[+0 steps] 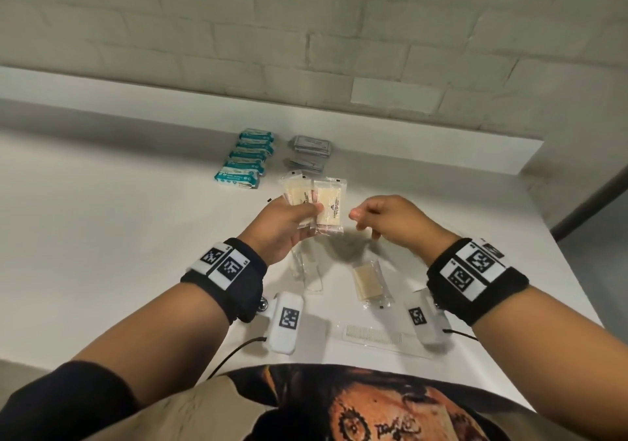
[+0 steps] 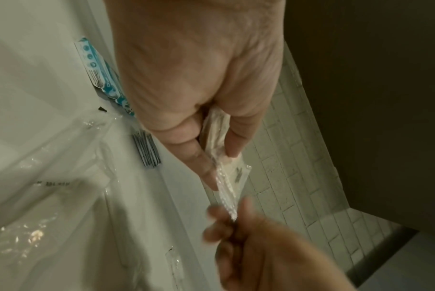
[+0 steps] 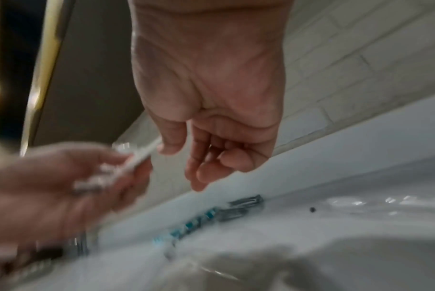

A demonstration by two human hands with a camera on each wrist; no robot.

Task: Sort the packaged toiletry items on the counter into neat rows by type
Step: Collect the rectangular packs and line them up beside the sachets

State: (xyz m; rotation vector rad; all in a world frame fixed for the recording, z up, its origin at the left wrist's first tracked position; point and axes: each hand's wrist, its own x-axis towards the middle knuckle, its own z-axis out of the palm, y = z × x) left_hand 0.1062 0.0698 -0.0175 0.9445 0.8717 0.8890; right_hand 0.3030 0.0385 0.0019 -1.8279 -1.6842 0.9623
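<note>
My left hand [image 1: 289, 223] is raised above the white counter [image 1: 136, 236] and pinches a fanned bunch of clear packets with cream contents [image 1: 326, 202] [image 2: 226, 163] between thumb and fingers. My right hand [image 1: 365, 223] [image 3: 204, 157] hovers just right of the bunch with its fingers loosely curled and holds nothing. Its thumb is close to the packets' edge. At the back lie a row of teal packets [image 1: 244, 158] and, to their right, a pile of grey sachets [image 1: 310, 151]. One more cream packet [image 1: 368, 282] lies on the counter under my hands.
Clear wrappers [image 1: 306, 270] lie below my left hand. A white comb in a clear sleeve [image 1: 373, 336] rests near the front edge. A brick wall with a ledge [image 1: 339, 114] closes the back. The counter ends at the right [image 1: 557, 253], with floor beyond.
</note>
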